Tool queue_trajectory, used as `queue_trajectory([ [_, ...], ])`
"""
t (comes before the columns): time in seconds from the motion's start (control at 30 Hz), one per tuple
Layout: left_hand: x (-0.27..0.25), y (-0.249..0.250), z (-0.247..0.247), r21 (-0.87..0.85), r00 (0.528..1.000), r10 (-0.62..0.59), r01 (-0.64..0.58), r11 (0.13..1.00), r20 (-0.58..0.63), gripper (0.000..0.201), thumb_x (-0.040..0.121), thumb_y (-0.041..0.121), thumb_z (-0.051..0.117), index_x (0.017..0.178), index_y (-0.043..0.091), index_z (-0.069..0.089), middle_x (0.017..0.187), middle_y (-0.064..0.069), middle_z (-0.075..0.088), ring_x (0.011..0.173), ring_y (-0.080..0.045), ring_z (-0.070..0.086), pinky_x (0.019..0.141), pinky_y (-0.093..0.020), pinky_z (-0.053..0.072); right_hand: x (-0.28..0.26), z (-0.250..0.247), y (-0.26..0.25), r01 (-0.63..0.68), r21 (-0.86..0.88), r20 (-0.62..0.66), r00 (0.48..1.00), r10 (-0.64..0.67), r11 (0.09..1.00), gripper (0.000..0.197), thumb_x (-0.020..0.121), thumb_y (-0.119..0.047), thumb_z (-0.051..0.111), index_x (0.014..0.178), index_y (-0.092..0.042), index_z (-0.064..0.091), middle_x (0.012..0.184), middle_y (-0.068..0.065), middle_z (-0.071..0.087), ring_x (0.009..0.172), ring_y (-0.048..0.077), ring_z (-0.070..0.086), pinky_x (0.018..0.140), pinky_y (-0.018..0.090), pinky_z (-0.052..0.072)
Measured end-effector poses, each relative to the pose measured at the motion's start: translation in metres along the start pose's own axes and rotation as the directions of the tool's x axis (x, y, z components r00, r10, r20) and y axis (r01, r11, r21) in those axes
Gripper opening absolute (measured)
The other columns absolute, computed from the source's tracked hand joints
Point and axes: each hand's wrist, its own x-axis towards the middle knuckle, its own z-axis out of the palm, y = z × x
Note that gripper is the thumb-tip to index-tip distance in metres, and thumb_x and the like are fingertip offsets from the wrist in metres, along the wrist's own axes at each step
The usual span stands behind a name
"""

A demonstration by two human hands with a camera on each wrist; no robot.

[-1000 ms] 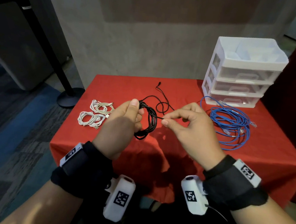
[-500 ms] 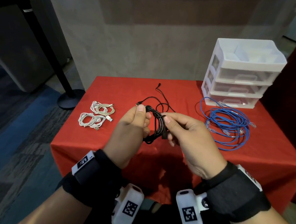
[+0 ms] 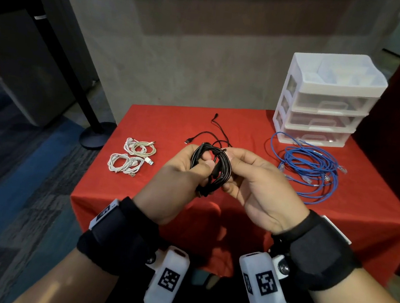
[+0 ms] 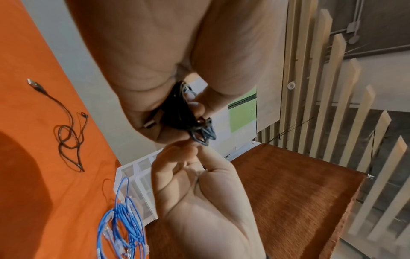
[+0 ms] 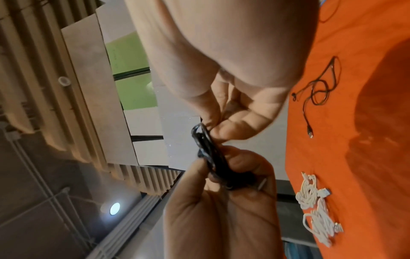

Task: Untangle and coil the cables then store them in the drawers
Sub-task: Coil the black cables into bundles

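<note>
The left hand (image 3: 182, 176) grips the black cable coil (image 3: 213, 168) above the tabletop; the right hand (image 3: 261, 189) pinches its top edge. Tuck the loose end under the loops beside the thumb, keeping the coil squeezed tight.

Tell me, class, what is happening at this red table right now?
A person holds a coiled black cable above the table, the left hand gripping the loops and the right hand pinching its top. Two white coils, a loose black cable and tangled blue cables lie on the cloth. The drawers are closed.
</note>
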Motion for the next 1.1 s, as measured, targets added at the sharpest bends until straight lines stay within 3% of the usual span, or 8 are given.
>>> queue_trajectory([
  [0.17,0.001,-0.002,0.002,-0.022,0.999,0.044,-0.044,0.999,-0.01,0.011,0.103,0.002,0.05,0.099,0.011,0.044,0.075,-0.003,0.054,0.064,-0.01,0.061,0.07,-0.027,0.05,-0.007,-0.003,-0.005,-0.046,-0.094,-0.003,0.999,0.046,0.994,0.025,0.101,-0.033,0.059,0.099,-0.013,0.075,0.08,0.004,0.064,0.064,0.009,0.054,0.054,0.023,0.043],
  [0.3,0.005,-0.007,0.006,0.052,0.994,0.076,-0.071,0.996,-0.084,0.016,0.1,0.005,0.058,0.095,0.014,0.045,0.067,0.002,0.042,0.061,-0.011,0.043,0.064,-0.03,0.039,-0.016,0.002,0.0,0.123,-0.401,0.063,0.992,-0.107,0.908,0.038,0.086,-0.054,0.074,0.091,-0.017,0.07,0.082,0.007,0.059,0.073,0.019,0.05,0.059,0.037,0.043],
  [0.43,0.009,-0.001,0.008,-0.004,0.998,0.016,-0.016,1.0,-0.064,0.017,0.1,0.021,0.061,0.099,0.011,0.047,0.073,-0.008,0.057,0.065,-0.019,0.054,0.066,-0.034,0.044,-0.018,0.002,0.005,0.236,-0.513,0.134,0.972,-0.195,0.825,0.05,0.075,-0.046,0.083,0.094,-0.004,0.065,0.076,0.01,0.048,0.072,0.023,0.039,0.061,0.055,0.036],
  [0.53,0.013,0.005,0.001,-0.032,0.996,-0.025,0.022,0.999,-0.091,0.031,0.101,0.042,0.056,0.084,0.017,0.048,0.064,0.003,0.043,0.058,-0.012,0.037,0.065,-0.032,0.033,-0.017,-0.004,-0.001,0.262,-0.564,0.173,0.965,-0.198,0.783,0.027,0.086,-0.029,0.073,0.09,-0.003,0.067,0.073,0.01,0.05,0.069,0.022,0.04,0.064,0.045,0.032],
  [0.73,0.012,0.016,-0.001,-0.237,0.991,-0.084,0.058,0.97,-0.103,0.032,0.106,0.036,0.045,0.084,0.012,0.049,0.061,0.003,0.036,0.053,-0.01,0.035,0.063,-0.026,0.032,-0.015,-0.009,-0.007,0.249,-0.524,0.215,0.964,-0.156,0.814,0.01,0.097,0.0,0.061,0.101,-0.001,0.07,0.077,0.007,0.066,0.068,0.012,0.061,0.068,0.031,0.053],
  [0.83,0.01,0.01,0.004,-0.045,0.988,0.003,-0.01,0.999,-0.152,0.031,0.107,0.036,0.044,0.083,0.015,0.047,0.062,0.006,0.039,0.053,-0.01,0.038,0.061,-0.026,0.035,-0.016,-0.004,0.0,0.261,-0.554,0.189,0.964,-0.187,0.791,0.025,0.092,-0.016,0.065,0.116,-0.018,0.066,0.095,0.019,0.065,0.077,0.018,0.057,0.072,0.034,0.051],
  [0.93,0.005,0.003,0.005,0.315,0.98,0.133,-0.08,0.946,-0.15,0.033,0.107,0.037,0.044,0.081,0.017,0.048,0.065,0.007,0.044,0.058,-0.01,0.039,0.06,-0.027,0.036,-0.013,0.0,0.008,0.275,-0.571,0.107,0.959,-0.262,0.773,0.046,0.087,-0.028,0.078,0.128,-0.027,0.058,0.099,0.003,0.066,0.08,0.008,0.058,0.076,0.024,0.052],
  [1.1,0.007,-0.001,0.003,0.273,0.989,0.103,-0.07,0.96,-0.106,0.032,0.108,0.034,0.042,0.085,0.013,0.049,0.064,0.001,0.041,0.061,-0.015,0.038,0.057,-0.023,0.036,-0.003,-0.005,0.009,0.284,-0.588,0.113,0.956,-0.271,0.757,0.017,0.088,-0.024,0.072,0.103,-0.015,0.071,0.083,0.025,0.07,0.068,0.021,0.049,0.066,0.041,0.039],
])
